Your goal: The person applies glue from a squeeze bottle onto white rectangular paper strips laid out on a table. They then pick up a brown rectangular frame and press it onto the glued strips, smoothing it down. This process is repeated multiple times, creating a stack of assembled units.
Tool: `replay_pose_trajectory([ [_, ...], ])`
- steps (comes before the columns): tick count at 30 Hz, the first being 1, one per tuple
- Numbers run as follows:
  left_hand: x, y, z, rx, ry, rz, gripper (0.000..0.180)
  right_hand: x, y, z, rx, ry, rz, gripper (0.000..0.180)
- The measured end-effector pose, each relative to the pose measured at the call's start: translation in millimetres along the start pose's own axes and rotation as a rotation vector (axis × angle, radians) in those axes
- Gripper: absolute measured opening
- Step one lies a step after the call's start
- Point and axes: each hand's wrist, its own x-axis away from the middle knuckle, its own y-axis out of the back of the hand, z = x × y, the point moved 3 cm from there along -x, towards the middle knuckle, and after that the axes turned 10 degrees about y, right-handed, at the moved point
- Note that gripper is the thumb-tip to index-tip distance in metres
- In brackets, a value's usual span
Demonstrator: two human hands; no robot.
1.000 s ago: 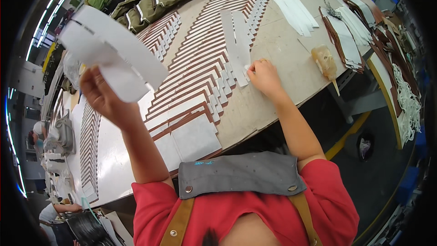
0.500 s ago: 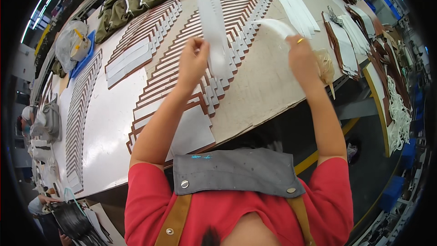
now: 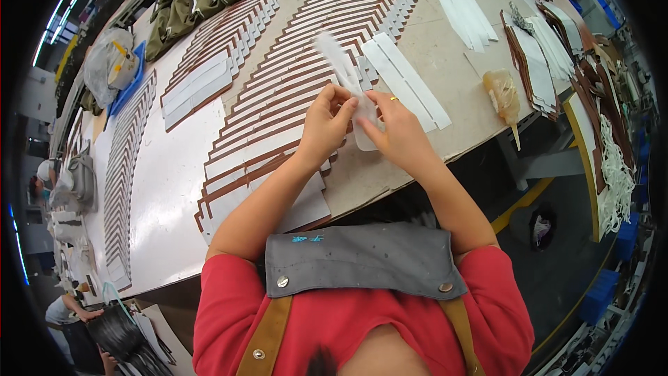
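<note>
My left hand (image 3: 328,124) pinches thin white strips (image 3: 339,61) that are blurred and fan apart at the top. Close against it, my right hand (image 3: 398,129) has its fingers on the same strips, and their lower end shows below the fingers. Just right of my hands, white strips (image 3: 407,83) lie side by side on the table. Under and left of the hands runs a long overlapping row of white panels with brown edges (image 3: 278,90).
A squeeze bottle (image 3: 502,94) with a pointed nozzle lies near the table's right edge. Farther back are a white strip stack (image 3: 465,15) and olive fabric (image 3: 209,0). A blue tray (image 3: 132,76) stands left. Two other people are at the left.
My right hand has come left and met my left hand, which moved down and right. White strips now lie on the table right of the panel row.
</note>
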Motion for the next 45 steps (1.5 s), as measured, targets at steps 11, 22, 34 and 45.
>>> replay_pose_trajectory([
  [11,6.0,47.9,-75.1,0.421,-0.239,-0.249,0.005,-1.6,155.4,-131.4,0.173,-0.396,-0.43,0.024],
  [22,-20.3,7.9,3.5,-0.116,0.169,-0.081,0.036,-12.4,91.8,-116.0,1.068,0.04,0.167,0.014],
  [34,-0.2,4.0,-2.7,-0.419,0.154,-0.109,0.035,8.4,61.4,-106.2,0.507,-0.267,0.059,0.012],
  [45,1.7,14.8,0.7,-0.401,0.225,-0.057,0.03,9.2,59.5,-72.4,0.056,-0.474,0.156,0.023],
])
